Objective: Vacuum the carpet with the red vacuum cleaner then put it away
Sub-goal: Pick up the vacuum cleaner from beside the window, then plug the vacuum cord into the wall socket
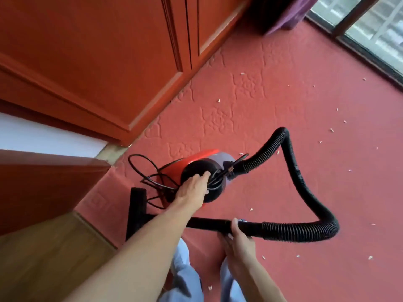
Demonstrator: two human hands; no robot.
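Soft daylight from window (pixel 370 25), wide-angle edge distortion

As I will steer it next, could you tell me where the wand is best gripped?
Grip the wand at its rear, beside the hose, from the near side, as the right hand does: it is rigid and level there; the hose would flex.

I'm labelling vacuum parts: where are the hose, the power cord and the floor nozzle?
hose (pixel 294 232): head view, on the ribbed lower stretch.
power cord (pixel 156 183): head view, on its tangled strands.
floor nozzle (pixel 137 205): head view, on its black upper half.
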